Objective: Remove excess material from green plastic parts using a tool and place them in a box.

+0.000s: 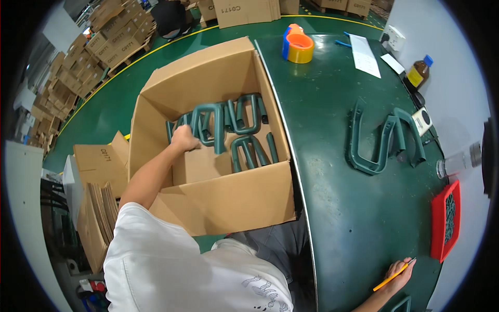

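My left hand reaches into an open cardboard box, closed on a dark green U-shaped plastic part. Several more green U-shaped parts lie around it on the box floor. Low on the right, my right hand rests over the green tabletop. A slim orange tool with a pale pointed tip is gripped in its fingers; whether it is a pen or a small knife I cannot tell. More green bent parts lie on the table, and another shows partly at the lower edge.
A red bin of small green pieces stands at the table's right side, near a clear bottle. Orange tape sits at the far end, with paper and a brown bottle. Flattened cartons stand left; a person is beyond.
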{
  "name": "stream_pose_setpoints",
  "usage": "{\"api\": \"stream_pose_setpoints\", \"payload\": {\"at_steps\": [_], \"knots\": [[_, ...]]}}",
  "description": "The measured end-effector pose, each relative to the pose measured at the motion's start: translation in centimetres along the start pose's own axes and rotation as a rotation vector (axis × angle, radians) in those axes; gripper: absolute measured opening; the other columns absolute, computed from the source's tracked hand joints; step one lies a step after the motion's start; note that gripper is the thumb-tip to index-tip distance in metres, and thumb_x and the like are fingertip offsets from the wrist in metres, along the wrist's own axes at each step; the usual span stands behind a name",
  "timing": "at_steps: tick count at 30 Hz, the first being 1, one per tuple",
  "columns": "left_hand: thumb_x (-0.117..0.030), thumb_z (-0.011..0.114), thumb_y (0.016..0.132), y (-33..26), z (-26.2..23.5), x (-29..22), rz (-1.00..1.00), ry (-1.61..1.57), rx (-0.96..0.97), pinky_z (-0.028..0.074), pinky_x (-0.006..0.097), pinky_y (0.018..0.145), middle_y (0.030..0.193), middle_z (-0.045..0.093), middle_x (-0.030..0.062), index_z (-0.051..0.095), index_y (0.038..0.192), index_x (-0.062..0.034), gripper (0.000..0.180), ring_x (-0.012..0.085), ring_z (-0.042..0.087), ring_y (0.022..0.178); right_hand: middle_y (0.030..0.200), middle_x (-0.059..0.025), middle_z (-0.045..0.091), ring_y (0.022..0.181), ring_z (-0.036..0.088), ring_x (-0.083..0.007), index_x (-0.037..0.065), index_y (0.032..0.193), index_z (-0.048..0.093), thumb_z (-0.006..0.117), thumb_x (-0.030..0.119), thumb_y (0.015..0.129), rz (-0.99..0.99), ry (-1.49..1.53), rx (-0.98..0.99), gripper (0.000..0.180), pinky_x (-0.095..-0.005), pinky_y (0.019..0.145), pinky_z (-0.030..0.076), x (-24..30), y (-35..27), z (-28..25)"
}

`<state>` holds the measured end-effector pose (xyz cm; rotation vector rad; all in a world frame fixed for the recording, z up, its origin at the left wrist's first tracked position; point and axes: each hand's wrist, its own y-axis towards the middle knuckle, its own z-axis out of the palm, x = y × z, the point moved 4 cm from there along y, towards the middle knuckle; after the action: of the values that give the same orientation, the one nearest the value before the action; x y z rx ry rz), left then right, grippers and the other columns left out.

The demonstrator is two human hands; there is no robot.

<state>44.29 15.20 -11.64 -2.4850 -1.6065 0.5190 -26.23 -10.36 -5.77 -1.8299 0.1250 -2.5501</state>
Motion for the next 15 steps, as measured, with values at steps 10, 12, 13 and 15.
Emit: {"api": "stream_pose_setpoints", "payload": {"at_steps": [10,12,13,15], "knots": [[-0.011,0.063,0.073,0.6,8.5,1.0,0.573,0.864,0.164,0.049,0.035,0.080,0.092,0.066,0.0059,0.068,0.082,-0.0127,0.011,0.0211,0.058,0.102,0.045,0.0023,0.035,0.032,0.029,-0.0064,0.008,0.086,0.054,0.038,0.036,0.099,0.032,-0.030,-0.113,0.035,-0.0193,0.029,0.022,0.3,-0.1,-0.4],[-0.011,0.061,0.071,0.4,10.0,-0.7,0.847,0.906,0.072,0.047,0.034,0.078,0.086,0.065,0.0039,0.067,0.079,-0.0118,0.009,0.0208,0.054,0.101,0.045,0.0023,0.035,0.032,0.029,-0.0064,0.008,0.086,0.054,0.038,0.037,0.099,0.029,-0.040,-0.127,0.035,-0.0194,0.029,0.021,0.2,-0.1,-0.6],[-0.012,0.060,0.070,0.2,10.5,-1.7,0.976,0.895,0.038,0.045,0.033,0.077,0.082,0.063,0.0030,0.066,0.078,-0.0108,0.010,0.0211,0.053,0.098,0.044,0.0022,0.035,0.032,0.029,-0.0064,0.008,0.086,0.054,0.038,0.037,0.099,0.028,-0.045,-0.136,0.036,-0.0194,0.029,0.021,0.2,-0.1,-0.7],[-0.013,0.059,0.068,0.3,11.7,-3.3,1.192,0.834,-0.019,0.043,0.033,0.077,0.078,0.060,0.0016,0.064,0.076,-0.0098,0.010,0.0211,0.051,0.095,0.045,0.0022,0.035,0.031,0.029,-0.0064,0.008,0.086,0.054,0.037,0.037,0.099,0.014,-0.062,-0.134,0.036,-0.0195,0.029,0.021,0.1,-0.3,-0.3]]}}
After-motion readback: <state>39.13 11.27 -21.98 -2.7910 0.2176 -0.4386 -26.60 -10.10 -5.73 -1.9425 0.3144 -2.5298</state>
